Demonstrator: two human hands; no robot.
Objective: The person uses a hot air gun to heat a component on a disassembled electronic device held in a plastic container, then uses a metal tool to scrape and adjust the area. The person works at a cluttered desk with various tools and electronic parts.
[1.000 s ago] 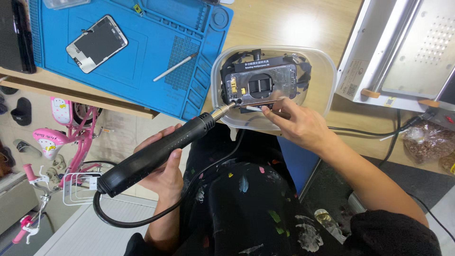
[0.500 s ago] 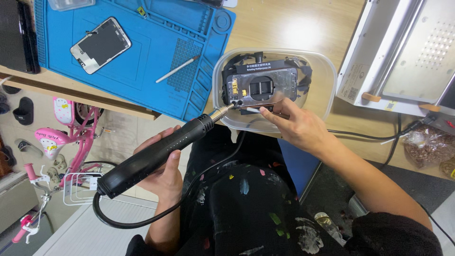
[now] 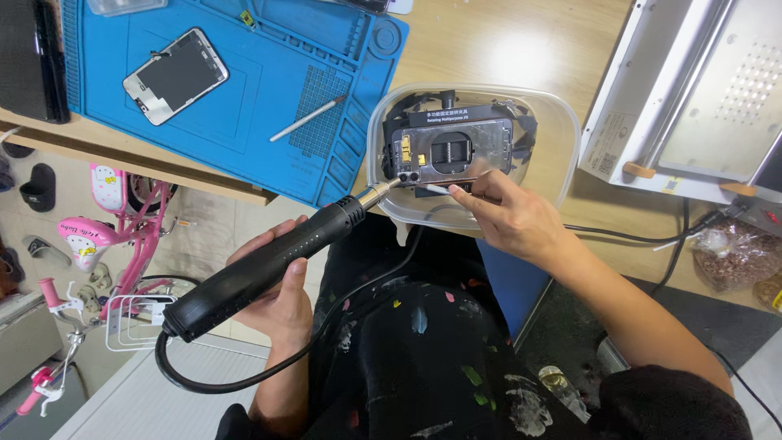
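left hand (image 3: pixel 277 285) clenched on hot-air gun (image 3: pixel 269 261), nozzle aimed at phone frame (image 3: pixel 452 151) | right hand (image 3: pixel 509 216) pinching likely tweezers (image 3: pixel 436 189), steadying it in clear tub (image 3: pixel 562 138)

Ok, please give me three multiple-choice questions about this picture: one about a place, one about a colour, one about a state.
1. Where does the dismantled phone in its black holder sit?
A. in the clear plastic tub
B. on the floor
C. on the pink bicycle

2. What colour is the rubber work mat?
A. red
B. blue
C. green

3. How does the left hand stand?
A. open and empty
B. flat on the mat
C. closed around the black hot-air handle

Answers: 1 A, the tub's walls surround the holder. 2 B, the mat is plainly blue. 3 C, the fingers wrap around the handle.
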